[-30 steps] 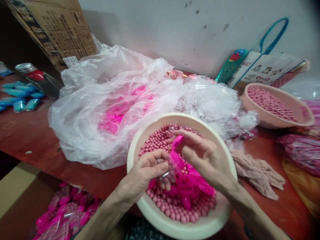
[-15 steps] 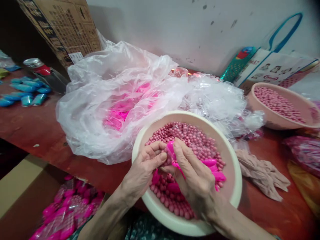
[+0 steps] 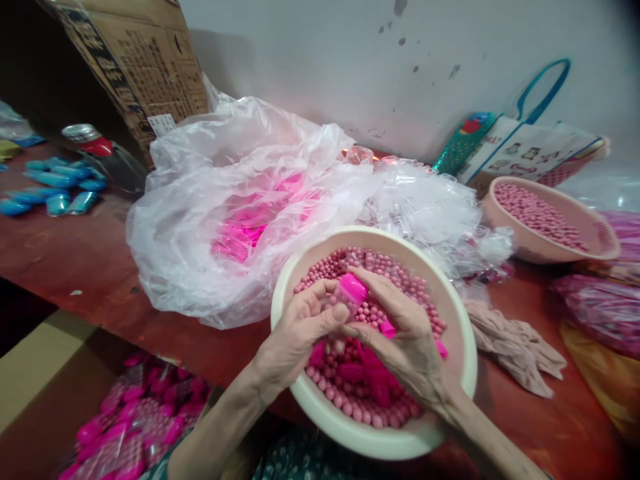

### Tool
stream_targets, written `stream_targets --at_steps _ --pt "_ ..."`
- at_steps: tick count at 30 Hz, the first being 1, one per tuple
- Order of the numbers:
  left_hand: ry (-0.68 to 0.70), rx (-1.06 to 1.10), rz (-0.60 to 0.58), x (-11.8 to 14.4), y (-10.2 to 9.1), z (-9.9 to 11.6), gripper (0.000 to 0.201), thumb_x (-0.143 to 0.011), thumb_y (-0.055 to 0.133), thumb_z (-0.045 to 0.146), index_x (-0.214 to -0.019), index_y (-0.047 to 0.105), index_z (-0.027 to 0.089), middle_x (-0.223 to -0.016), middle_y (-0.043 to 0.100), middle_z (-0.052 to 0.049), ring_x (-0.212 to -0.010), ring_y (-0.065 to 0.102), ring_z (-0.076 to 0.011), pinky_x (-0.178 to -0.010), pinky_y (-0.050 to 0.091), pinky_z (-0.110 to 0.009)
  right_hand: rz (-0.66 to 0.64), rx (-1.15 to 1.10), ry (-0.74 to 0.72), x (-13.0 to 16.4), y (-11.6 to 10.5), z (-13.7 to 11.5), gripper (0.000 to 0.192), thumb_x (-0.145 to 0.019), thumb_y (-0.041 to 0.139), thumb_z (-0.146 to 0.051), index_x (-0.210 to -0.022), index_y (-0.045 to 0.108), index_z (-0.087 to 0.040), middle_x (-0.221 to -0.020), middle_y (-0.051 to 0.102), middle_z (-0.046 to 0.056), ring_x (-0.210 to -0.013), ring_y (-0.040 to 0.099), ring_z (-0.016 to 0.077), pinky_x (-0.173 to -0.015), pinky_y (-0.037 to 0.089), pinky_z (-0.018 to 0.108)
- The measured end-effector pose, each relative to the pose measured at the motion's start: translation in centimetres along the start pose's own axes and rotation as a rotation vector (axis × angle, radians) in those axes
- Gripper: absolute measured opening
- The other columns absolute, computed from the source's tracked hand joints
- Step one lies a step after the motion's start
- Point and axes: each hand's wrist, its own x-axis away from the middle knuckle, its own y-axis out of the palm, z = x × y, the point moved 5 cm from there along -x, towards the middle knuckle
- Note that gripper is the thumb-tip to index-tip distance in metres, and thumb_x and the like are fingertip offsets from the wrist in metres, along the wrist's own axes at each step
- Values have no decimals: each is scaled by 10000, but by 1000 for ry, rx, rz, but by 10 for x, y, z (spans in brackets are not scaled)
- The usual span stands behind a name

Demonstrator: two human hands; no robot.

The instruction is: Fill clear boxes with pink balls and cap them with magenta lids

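Now clear tube (image 3: 345, 300), bright pink cap (image 3: 353, 288)

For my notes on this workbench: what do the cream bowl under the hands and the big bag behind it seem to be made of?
The cream bowl looks like smooth moulded plastic: even colour, rounded rim, soft sheen. The big bag seems thin translucent plastic film: it crumples, shines, and pink contents show through.

A pale, speckled wall (image 3: 320, 60) rises directly behind the reddish-brown wooden table (image 3: 60, 247), a printed cardboard box (image 3: 135, 60) leans against the wall at the table's far left, and dim shadow lies beyond the box.
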Motion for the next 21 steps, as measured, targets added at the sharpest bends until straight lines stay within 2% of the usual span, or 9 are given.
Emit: stream_targets --at_steps 3,6,8,11,14,17,19,21 --pt "44 -118 13 2 1 2 448 -636 764 139 -1020 544 204 -842 589 16 -704 544 -91 -646 438 -189 -71 156 -81 3 4 -3 573 -840 531 -163 -1378 331 -166 -1339 465 132 -1260 409 223 -1025 400 419" --pt "95 -216 5 2 3 4 426 -608 776 124 -974 572 199 -867 609 13 -819 560 -134 -755 438 -230 -105 256 -160 6 6 -8 630 -850 475 -116 -1422 212 -126 -1366 413 171 -1293 357 229 -1027 396 414" --pt "146 -255 18 3 3 6 359 -646 753 150 -967 597 191 -877 616 4 -869 555 -148 -801 426 -238 -106 244 -185 5 3 -11 597 -864 466 -126 -1415 237 -142 -1337 440 168 -1268 391 228 -1007 416 411" --pt "159 -278 -1 3 3 7 291 -728 690 202 -1011 621 193 -942 623 -18 -912 546 -164 -831 414 -247 -142 123 -149 -3 -6 -11 459 -894 441 -171 -1349 384 -194 -1263 512 119 -1192 472 212 -952 458 382" --pt "98 -299 -82 5 6 3 241 -818 585 284 -1030 634 181 -858 629 -34 -835 554 -173 -766 419 -259 -102 -64 68 -15 -17 -1 291 -927 397 -273 -1134 597 -228 -1059 624 65 -1014 583 197 -833 509 337" --pt "9 -378 -128 7 8 -2 260 -876 479 350 -905 642 149 -740 613 -41 -702 555 -161 -644 408 -250 -142 -300 403 -24 -14 12 400 -942 333 -392 -884 675 -194 -694 633 28 -715 623 163 -645 519 273" --pt "-44 -469 -135 8 10 -4 279 -884 456 379 -840 601 144 -682 580 -27 -606 533 -138 -557 382 -235 -187 -402 549 -28 -7 16 421 -929 352 -429 -825 671 -174 -628 600 10 -634 599 139 -588 500 238" --pt "-64 -560 -137 9 11 -5 275 -880 454 400 -824 553 150 -644 535 -4 -537 485 -113 -502 347 -222 -187 -440 634 -31 1 18 360 -904 421 -417 -800 663 -172 -692 614 8 -663 598 125 -596 491 214"
